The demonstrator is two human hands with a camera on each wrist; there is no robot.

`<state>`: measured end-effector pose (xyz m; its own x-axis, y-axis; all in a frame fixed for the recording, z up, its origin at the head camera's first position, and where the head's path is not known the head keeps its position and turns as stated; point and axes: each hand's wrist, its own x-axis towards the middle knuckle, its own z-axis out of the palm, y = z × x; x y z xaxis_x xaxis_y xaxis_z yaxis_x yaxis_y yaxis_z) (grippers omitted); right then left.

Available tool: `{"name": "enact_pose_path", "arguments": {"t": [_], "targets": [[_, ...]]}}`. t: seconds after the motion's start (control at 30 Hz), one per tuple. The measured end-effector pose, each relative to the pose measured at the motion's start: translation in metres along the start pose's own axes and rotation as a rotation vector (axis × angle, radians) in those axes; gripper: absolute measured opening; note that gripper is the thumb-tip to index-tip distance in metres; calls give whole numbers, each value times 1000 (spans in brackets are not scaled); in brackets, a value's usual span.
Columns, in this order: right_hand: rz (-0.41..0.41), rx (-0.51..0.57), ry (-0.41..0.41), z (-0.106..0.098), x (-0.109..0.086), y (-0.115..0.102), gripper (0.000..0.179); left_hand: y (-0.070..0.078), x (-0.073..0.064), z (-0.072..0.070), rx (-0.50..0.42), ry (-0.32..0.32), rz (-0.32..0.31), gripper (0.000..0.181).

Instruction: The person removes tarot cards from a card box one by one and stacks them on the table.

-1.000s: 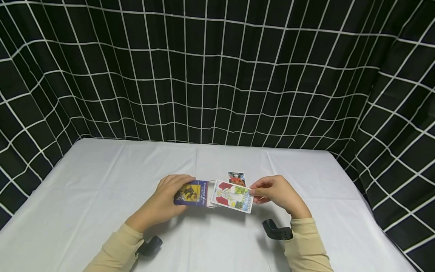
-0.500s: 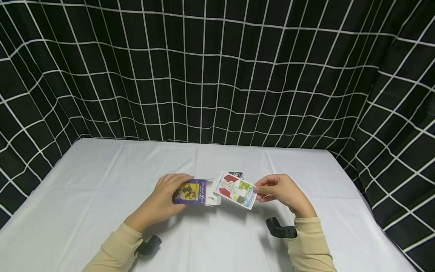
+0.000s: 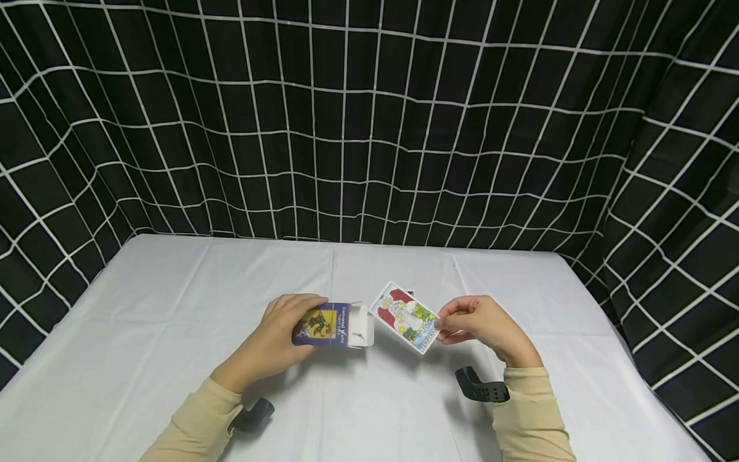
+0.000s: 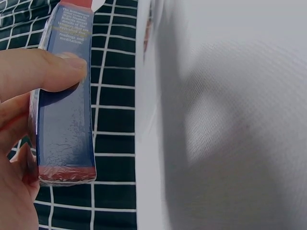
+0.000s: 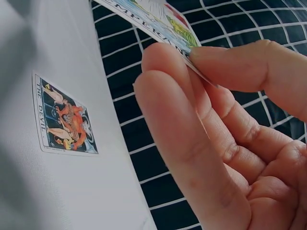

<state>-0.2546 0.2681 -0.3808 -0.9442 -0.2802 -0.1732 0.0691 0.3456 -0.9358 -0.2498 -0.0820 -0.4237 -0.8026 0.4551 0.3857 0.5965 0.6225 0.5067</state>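
Left hand: The left hand [image 3: 274,339] is gripping the Universal Waite tarot deck box [image 3: 317,324], its thumb pressing on one narrow blue side and its fingers curling round the opposite side.
Tarot box: It is being held above the table [image 3: 173,321], its purple-blue front with the yellow picture panel facing up and its unfastened end, with white flaps sticking out, pointing toward the right hand [image 3: 484,327].
Right hand: Thumb and fingers are pinching the Temperance tarot card [image 3: 404,314] at its titled end, the thumb lying over the printed face and fingers supporting it from behind.
Temperance card: It is slanting in the air just beside the box's flaps, showing a white-robed figure with red wings; part of its title is showing in the right wrist view.
Devil card: The Devil tarot card [image 5: 67,117] is lying face up on the table, mostly hiding behind the Temperance card in the head view.
Wrists: A black wrist device [image 3: 254,416] is sitting at the left beige sleeve [image 3: 193,423], and a second black device [image 3: 480,386] at the right beige sleeve [image 3: 531,410].
Backdrop: A black cloth with a white grid [image 3: 358,147] is hanging behind the white-covered table and along its sides.
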Motion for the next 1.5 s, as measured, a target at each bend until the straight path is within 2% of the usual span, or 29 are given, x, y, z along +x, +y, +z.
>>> {"name": "enact_pose_path", "arguments": {"t": [0.2, 0.53, 0.83, 1.07, 1.2, 1.5], "targets": [[19, 22, 57, 1, 1, -1, 23, 0, 0, 0, 4, -3, -3, 72], [45, 80, 81, 6, 6, 5, 17, 2, 0, -1, 4, -7, 1, 72], [106, 216, 215, 14, 12, 9, 19, 1, 0, 0, 5, -7, 10, 73], [129, 293, 180, 18, 25, 28, 12, 2, 0, 0, 6, -5, 12, 72], [176, 319, 196, 23, 32, 38, 10, 2, 0, 0, 12, -2, 13, 73], [207, 386, 254, 36, 34, 40, 16, 3, 0, 0, 12, -2, 16, 72]]}}
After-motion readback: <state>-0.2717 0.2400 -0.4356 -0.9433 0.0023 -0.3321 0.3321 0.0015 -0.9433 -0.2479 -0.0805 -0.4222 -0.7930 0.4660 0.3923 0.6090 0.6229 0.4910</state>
